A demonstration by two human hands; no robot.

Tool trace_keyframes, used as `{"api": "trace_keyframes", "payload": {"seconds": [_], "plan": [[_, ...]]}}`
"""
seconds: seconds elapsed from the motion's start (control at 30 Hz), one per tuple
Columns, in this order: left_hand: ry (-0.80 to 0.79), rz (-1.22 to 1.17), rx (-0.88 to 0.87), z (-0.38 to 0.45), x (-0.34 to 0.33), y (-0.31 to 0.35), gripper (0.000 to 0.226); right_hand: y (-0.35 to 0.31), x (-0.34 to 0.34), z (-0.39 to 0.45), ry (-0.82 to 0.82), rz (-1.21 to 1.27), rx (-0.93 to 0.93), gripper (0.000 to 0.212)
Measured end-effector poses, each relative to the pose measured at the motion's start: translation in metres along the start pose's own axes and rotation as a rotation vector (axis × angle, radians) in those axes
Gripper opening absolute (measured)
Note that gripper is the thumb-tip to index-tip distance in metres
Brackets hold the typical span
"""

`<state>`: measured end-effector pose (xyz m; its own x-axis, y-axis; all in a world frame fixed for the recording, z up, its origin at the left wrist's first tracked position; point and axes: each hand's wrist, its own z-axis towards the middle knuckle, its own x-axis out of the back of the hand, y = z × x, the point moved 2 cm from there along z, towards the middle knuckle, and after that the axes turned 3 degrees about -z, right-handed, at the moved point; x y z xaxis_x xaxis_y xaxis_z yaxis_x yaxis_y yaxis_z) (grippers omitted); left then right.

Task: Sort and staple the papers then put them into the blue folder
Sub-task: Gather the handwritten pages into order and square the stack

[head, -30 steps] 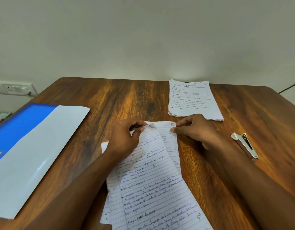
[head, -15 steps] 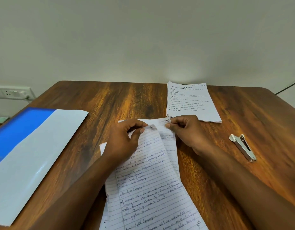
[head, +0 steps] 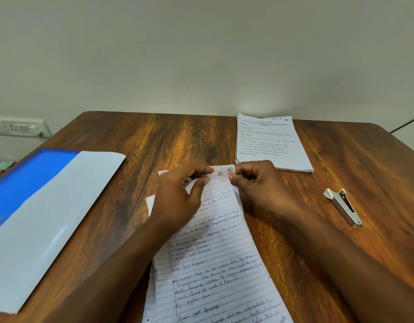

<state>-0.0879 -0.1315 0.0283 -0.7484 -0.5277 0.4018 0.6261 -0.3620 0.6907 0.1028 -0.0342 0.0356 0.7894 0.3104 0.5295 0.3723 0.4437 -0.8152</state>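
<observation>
Head view, papers: the loose white ruled sheets covered in handwriting (head: pixel 215 264) lie fanned and askew on the brown wood-grain worktop (head: pixel 154 141), in front of the printed stack and reaching to the near edge.
Head view, left hand: the left hand (head: pixel 178 197) pinches the top edge of the sheets between thumb and curled fingers, just left of the circled page numbers.
Head view, right hand: the right hand (head: pixel 257 183) pinches the same top edge at its right corner, close beside the left hand.
Head view, printed stack: the neat pile of white printed pages (head: pixel 271 145) lies flat at the far edge of the worktop, just beyond the right hand.
Head view, stapler: the small silver and white stapler (head: pixel 343 206) lies to the right of the printed stack's near corner, untouched.
Head view, folder: the blue and pale grey plastic folder (head: pixel 50 206) lies well left of the printed stack.
Handling: the sheets look light, limp and easily creased; they will probably slide over one another, so holding both top corners and tapping the edges square seems wise before stapling.
</observation>
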Motion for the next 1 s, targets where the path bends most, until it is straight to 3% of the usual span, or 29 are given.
{"api": "trace_keyframes", "payload": {"seconds": [0.4, 0.77, 0.9, 1.0], "plan": [[0.069, 0.145, -0.294, 0.003, 0.009, 0.008, 0.013, -0.032, 0.005, -0.011, -0.066, -0.287, 0.286, 0.024], [0.07, 0.143, -0.334, 0.005, 0.009, 0.007, 0.012, -0.033, 0.001, -0.014, -0.072, -0.304, 0.346, 0.014], [0.078, 0.158, -0.334, 0.005, 0.01, 0.009, 0.011, -0.035, -0.003, -0.015, -0.026, -0.39, 0.367, 0.031], [0.08, 0.171, -0.315, 0.005, 0.009, 0.009, 0.011, -0.032, -0.007, -0.014, 0.057, -0.418, 0.398, 0.019]]}}
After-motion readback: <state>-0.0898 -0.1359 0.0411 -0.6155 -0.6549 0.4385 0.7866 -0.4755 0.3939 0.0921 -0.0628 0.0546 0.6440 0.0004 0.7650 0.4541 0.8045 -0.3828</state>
